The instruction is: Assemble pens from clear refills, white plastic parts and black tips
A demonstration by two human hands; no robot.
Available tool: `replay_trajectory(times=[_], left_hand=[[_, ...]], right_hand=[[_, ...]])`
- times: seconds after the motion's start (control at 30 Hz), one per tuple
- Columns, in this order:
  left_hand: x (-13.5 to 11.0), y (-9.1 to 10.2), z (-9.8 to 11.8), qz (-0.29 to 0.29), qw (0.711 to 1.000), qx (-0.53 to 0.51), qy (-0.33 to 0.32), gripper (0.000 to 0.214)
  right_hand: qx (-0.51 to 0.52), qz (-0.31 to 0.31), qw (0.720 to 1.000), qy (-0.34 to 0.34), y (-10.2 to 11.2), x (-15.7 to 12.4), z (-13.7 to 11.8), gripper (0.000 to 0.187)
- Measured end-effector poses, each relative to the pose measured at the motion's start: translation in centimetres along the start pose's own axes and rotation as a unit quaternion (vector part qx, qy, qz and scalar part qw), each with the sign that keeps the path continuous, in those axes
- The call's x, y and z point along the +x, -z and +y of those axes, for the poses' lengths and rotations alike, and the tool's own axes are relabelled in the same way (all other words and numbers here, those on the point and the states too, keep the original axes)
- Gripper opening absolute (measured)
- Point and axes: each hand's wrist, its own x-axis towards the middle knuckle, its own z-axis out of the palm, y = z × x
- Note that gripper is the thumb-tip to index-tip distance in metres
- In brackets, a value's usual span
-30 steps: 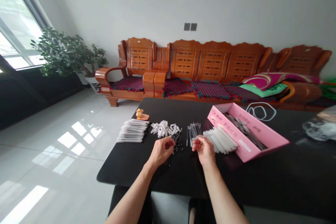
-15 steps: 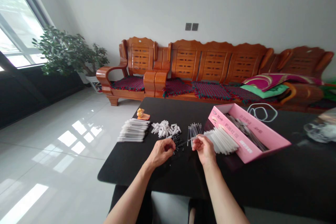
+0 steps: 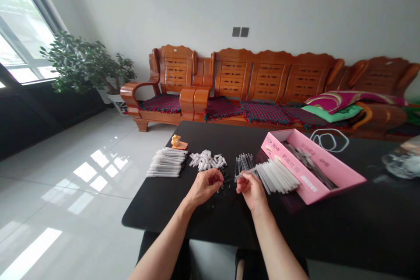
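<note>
My right hand (image 3: pixel 252 189) is closed in a pinch on a thin translucent pen barrel (image 3: pixel 248 171), tilted over the table. My left hand (image 3: pixel 206 187) has its fingers curled together, with the tips hidden; what they hold, if anything, I cannot make out. Under and beside it lie small black pen parts (image 3: pixel 225 176). Just beyond is a heap of short white pen caps (image 3: pixel 206 159). Thin dark pen refills (image 3: pixel 244 162) lie in a row behind my right hand, and a stack of whitish pen barrels (image 3: pixel 278 176) sits to its right.
White pens with black ends (image 3: pixel 166 162) are stacked at the left, near a small yellow figurine (image 3: pixel 176 140). A pink box (image 3: pixel 306 183) with grey strip-like things inside stands on the black table (image 3: pixel 157 210) at right, near a white loop (image 3: pixel 341 143) and a clear bag (image 3: pixel 402 159).
My left hand has moved slightly right and up, over the black parts. My right hand has shifted a little left with the barrel; the dark thin piece seen between my hands no longer shows.
</note>
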Motion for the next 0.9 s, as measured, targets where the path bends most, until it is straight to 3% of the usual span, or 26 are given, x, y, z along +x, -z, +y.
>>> replay_trajectory(times=[0.17,0.23,0.37,0.43,0.6,0.7,0.9], left_hand=[[1.1,-1.3,1.0,-0.006,0.998,-0.069,0.0,0.022],[1.6,-1.1,0.6,0.019,0.997,-0.07,-0.012,0.03],[2.3,0.7,-2.4,0.219,0.976,0.0,0.004,0.037],[2.4,1.5,-4.2,0.282,0.958,0.049,0.024,0.031],[1.7,1.4,-6.8,0.282,0.942,0.181,0.007,0.015],[1.3,0.9,-7.0,0.27,0.932,0.242,-0.012,0.012],[0.5,1.0,-6.9,0.248,0.924,0.289,0.019,0.014]], right_hand=[[0.048,-0.031,0.998,-0.041,-0.9,-0.7,0.7,0.01],[0.09,-0.04,0.994,-0.041,-0.7,-0.8,0.4,0.009],[0.181,-0.07,0.981,-0.013,0.6,-0.8,-0.4,0.009],[0.186,-0.092,0.978,-0.015,1.2,-0.8,-0.2,0.01],[0.158,-0.106,0.981,-0.027,1.6,-0.6,1.1,0.011],[0.14,-0.108,0.984,-0.027,1.7,-0.3,1.4,0.012],[0.125,-0.085,0.988,-0.021,1.7,-0.1,1.5,0.011]])
